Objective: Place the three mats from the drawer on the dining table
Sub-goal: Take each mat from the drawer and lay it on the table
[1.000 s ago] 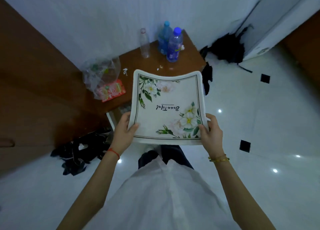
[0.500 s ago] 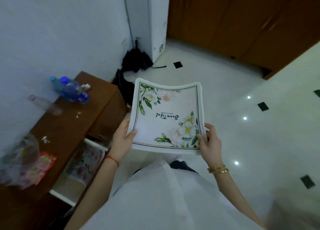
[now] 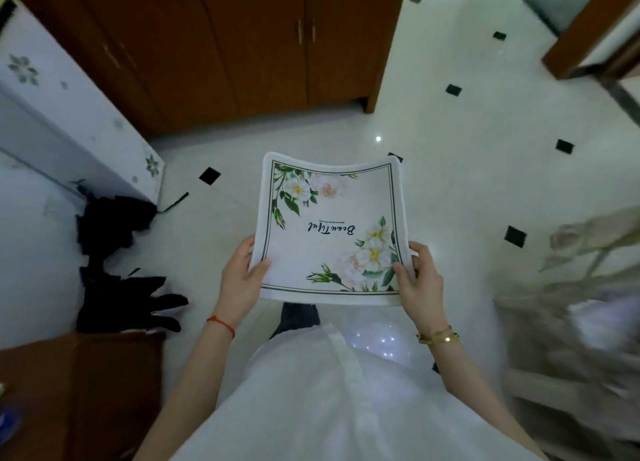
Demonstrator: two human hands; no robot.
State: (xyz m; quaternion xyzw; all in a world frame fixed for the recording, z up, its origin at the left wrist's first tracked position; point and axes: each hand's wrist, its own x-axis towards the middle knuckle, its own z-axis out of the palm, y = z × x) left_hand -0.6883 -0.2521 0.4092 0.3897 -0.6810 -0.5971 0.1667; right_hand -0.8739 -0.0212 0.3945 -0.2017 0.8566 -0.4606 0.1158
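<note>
White floral mat (image 3: 332,232) lies flat between my left hand (image 3: 242,284) and right hand (image 3: 420,284), each pinching a near corner, with no table I can identify ahead.

Glossy white tiled floor (image 3: 450,183) with black fabric (image 3: 114,252) heaped on it.

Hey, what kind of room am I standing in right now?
Most likely a room in a home, perhaps near a dining area. Wooden cabinet doors line the far wall, the glossy white tiled floor has small black insets, and both hands hold a floral mat.
</note>
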